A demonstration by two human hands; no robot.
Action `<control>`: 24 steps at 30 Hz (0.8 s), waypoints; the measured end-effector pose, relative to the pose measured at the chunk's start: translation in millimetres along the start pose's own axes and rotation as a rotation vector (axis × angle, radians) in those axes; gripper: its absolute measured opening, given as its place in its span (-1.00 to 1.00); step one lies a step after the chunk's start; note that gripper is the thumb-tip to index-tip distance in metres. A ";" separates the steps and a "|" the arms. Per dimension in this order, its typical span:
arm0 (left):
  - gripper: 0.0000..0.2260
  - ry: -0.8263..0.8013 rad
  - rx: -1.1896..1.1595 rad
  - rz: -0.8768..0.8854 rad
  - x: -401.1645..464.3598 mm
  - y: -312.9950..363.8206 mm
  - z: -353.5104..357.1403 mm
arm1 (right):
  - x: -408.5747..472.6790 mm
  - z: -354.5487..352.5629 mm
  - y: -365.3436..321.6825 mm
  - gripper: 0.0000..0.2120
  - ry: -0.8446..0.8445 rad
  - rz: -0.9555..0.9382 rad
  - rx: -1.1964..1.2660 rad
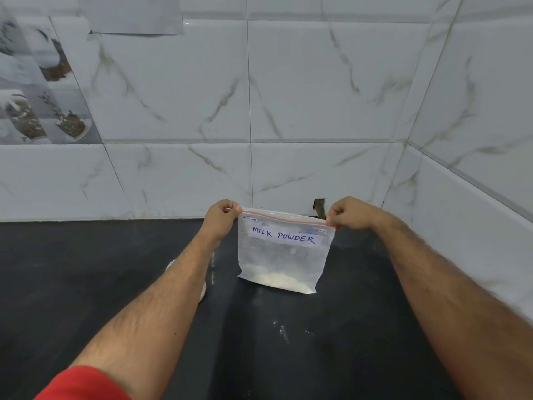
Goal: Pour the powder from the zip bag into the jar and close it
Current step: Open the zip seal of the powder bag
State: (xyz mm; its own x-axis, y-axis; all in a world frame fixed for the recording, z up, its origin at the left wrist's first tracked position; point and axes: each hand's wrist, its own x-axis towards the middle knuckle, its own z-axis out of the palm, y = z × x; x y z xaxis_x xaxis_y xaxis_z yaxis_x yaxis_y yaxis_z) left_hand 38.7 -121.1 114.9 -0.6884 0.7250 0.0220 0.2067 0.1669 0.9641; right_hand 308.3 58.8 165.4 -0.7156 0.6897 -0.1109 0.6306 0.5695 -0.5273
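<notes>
A clear zip bag [284, 255] labelled "MILK POWDER" stands upright on the black counter [86, 269], with a little white powder [281, 281] settled at its bottom. My left hand [222, 215] pinches the bag's top left corner by the red zip strip. My right hand [347, 213] pinches the top right corner. The strip is stretched straight between both hands. Under my left forearm a pale object [202, 290] is mostly hidden; I cannot tell whether it is the jar.
White marble-patterned tiles [317, 96] form the wall behind and to the right, meeting in a corner. A small dark hole [318, 204] sits in the wall just behind the bag. Specks of spilled powder [284, 332] lie on the counter in front.
</notes>
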 end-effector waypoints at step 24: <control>-0.53 -0.055 0.203 -0.071 -31.9 39.8 53.3 | 23.9 15.2 -90.0 -0.89 -0.050 0.054 0.100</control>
State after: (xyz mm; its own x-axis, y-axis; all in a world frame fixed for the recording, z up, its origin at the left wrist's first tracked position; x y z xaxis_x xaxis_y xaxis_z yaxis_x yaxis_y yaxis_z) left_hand 105.9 -101.9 138.4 -0.6682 0.7412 -0.0638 0.2987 0.3458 0.8895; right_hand 229.9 17.2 197.4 -0.6974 0.6932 -0.1821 0.6373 0.4834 -0.6002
